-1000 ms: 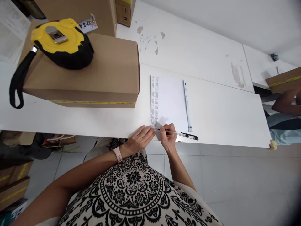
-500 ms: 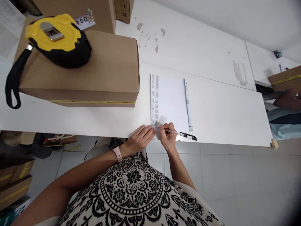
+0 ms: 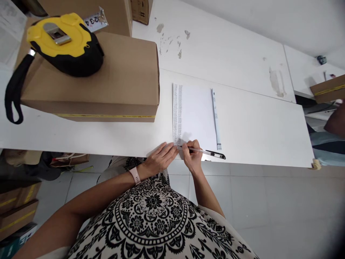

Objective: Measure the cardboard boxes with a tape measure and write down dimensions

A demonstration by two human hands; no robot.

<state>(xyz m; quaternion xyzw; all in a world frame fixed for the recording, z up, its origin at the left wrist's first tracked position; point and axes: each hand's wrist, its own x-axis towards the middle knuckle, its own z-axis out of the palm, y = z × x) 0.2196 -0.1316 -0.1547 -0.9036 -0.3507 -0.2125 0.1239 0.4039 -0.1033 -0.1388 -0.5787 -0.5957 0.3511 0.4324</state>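
Observation:
A white sheet of paper with a printed column down its left edge lies on the white table. My right hand grips a clear pen, its tip touching the sheet's near left corner. My left hand lies flat with fingers stretched out, pressing the table edge and the corner of the sheet. A pink watch sits on my left wrist.
A cardboard box stands at left with a yellow and black tape measure on top. More boxes stand behind and on the floor at left. Another person's arm shows at the right edge.
Both hands stay at the sheet's near corner, the pen barely shifted. The view moved slightly, and the other person's arm at right moved lower.

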